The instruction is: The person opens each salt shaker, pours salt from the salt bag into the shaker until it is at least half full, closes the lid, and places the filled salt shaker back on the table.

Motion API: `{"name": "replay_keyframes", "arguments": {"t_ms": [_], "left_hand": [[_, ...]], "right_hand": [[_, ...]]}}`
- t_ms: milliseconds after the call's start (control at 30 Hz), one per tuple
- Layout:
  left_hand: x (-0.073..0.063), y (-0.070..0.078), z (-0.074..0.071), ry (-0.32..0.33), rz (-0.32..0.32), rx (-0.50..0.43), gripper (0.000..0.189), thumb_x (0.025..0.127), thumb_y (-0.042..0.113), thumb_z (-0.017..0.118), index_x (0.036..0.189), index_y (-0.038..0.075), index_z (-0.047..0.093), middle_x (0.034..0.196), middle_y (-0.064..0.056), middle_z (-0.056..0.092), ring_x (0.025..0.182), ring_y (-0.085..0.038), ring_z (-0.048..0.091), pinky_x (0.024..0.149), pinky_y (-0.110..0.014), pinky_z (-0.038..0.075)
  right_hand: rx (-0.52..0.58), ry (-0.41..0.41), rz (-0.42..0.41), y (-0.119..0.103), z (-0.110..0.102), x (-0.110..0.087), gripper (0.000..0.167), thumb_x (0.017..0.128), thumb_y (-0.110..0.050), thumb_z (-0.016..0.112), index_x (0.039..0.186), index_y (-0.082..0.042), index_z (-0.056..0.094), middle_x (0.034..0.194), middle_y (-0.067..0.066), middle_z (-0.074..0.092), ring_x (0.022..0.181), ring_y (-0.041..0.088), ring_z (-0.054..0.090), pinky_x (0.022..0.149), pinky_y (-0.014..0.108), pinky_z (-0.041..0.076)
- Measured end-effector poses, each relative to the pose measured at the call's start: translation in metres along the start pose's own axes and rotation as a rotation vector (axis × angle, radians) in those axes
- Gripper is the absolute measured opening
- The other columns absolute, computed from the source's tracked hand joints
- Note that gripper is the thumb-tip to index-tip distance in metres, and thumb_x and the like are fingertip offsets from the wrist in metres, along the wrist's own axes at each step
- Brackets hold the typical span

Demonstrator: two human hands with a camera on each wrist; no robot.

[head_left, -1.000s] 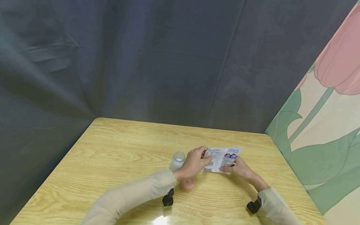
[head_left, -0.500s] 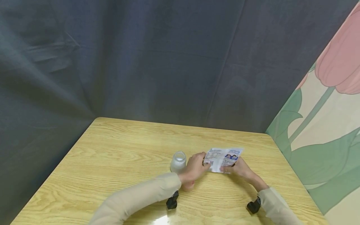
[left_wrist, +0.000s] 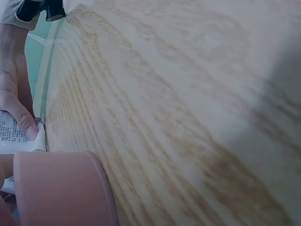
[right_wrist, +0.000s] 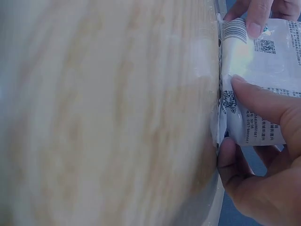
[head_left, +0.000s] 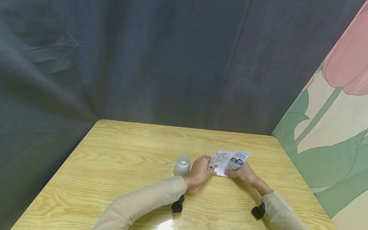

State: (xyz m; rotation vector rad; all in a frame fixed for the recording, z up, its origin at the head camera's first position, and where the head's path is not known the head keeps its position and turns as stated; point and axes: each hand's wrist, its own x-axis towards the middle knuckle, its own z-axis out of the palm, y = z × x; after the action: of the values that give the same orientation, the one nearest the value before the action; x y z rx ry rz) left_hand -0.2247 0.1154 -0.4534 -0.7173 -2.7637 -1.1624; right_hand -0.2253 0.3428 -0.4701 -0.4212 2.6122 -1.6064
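Both hands hold a white printed plastic packet (head_left: pixel 221 160) above the table. My left hand (head_left: pixel 199 171) grips its left end, thumb on the near face and fingers behind. At the lower right part, my right hand (head_left: pixel 244 172) pinches it with the thumb in front. A barcode, square codes and small print show on the packet (right_wrist: pixel 268 61) in the right wrist view. Just left of my left hand stands a glass jar (head_left: pixel 182 165) with white contents. Under the left wrist is a pink round-sided object (left_wrist: pixel 61 188), mostly hidden in the head view.
The wood-grain table (head_left: pixel 129 153) has a dark curtain (head_left: pixel 172 64) behind and at its left. A wall with a tulip pattern (head_left: pixel 330 140) borders the right side. A black wrist device (head_left: pixel 177 204) hangs under the left sleeve, another black device (head_left: pixel 258 210) under the right.
My left hand has shifted slightly right and toward me at the packet's left end. Its wrist now covers more of the pink object. The right hand has barely moved.
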Motion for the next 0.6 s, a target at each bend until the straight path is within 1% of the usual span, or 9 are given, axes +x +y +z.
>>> {"name": "replay_keyframes", "arguments": {"t_ms": [133,267,367,433,500,600], "left_hand": [[0.0,0.0,-0.001,-0.008,0.001,0.003,0.019,0.09,0.009,0.072,0.106,0.002,0.067,0.092,-0.001,0.061,0.08,-0.011,0.058,0.069,-0.022,0.05],[0.0,0.0,0.0,-0.011,-0.016,0.001,0.029,0.09,0.01,0.071,0.117,0.001,0.063,0.099,-0.003,0.063,0.088,-0.015,0.061,0.076,-0.025,0.052],[0.0,-0.001,0.001,0.008,-0.045,-0.029,0.032,0.09,0.011,0.072,0.118,0.003,0.06,0.099,-0.001,0.061,0.089,-0.015,0.06,0.077,-0.026,0.052],[-0.001,-0.001,0.002,0.019,-0.066,-0.052,0.03,0.09,0.012,0.072,0.117,0.005,0.059,0.097,0.001,0.059,0.086,-0.013,0.058,0.075,-0.026,0.051],[-0.001,-0.001,0.002,0.032,-0.072,-0.068,0.032,0.09,0.013,0.072,0.117,0.006,0.058,0.097,0.001,0.058,0.085,-0.013,0.058,0.074,-0.026,0.051],[-0.002,0.0,0.003,0.045,-0.077,-0.088,0.039,0.091,0.016,0.071,0.125,0.005,0.054,0.103,0.0,0.058,0.09,-0.014,0.059,0.077,-0.027,0.051]], "right_hand": [[-0.007,-0.015,-0.016,0.0,-0.001,0.0,0.061,0.077,0.005,0.081,0.127,0.014,0.047,0.116,0.03,0.062,0.101,0.037,0.066,0.08,0.026,0.054],[-0.006,-0.041,0.003,-0.001,-0.005,0.0,0.059,0.078,0.002,0.081,0.128,0.013,0.05,0.116,0.028,0.063,0.1,0.032,0.066,0.08,0.026,0.053],[-0.015,-0.059,0.039,-0.002,-0.009,0.001,0.057,0.081,-0.003,0.081,0.128,0.012,0.053,0.116,0.025,0.065,0.1,0.028,0.065,0.08,0.027,0.053],[-0.026,-0.065,0.063,-0.003,-0.012,0.001,0.053,0.083,-0.007,0.08,0.126,0.012,0.056,0.114,0.022,0.066,0.098,0.027,0.064,0.079,0.028,0.053],[-0.025,-0.068,0.081,-0.004,-0.015,0.0,0.051,0.084,-0.008,0.08,0.125,0.011,0.057,0.113,0.021,0.067,0.098,0.026,0.063,0.079,0.029,0.053],[-0.027,-0.064,0.079,-0.004,-0.018,0.0,0.05,0.084,-0.008,0.079,0.125,0.011,0.058,0.112,0.02,0.067,0.098,0.027,0.063,0.079,0.03,0.052]]}}
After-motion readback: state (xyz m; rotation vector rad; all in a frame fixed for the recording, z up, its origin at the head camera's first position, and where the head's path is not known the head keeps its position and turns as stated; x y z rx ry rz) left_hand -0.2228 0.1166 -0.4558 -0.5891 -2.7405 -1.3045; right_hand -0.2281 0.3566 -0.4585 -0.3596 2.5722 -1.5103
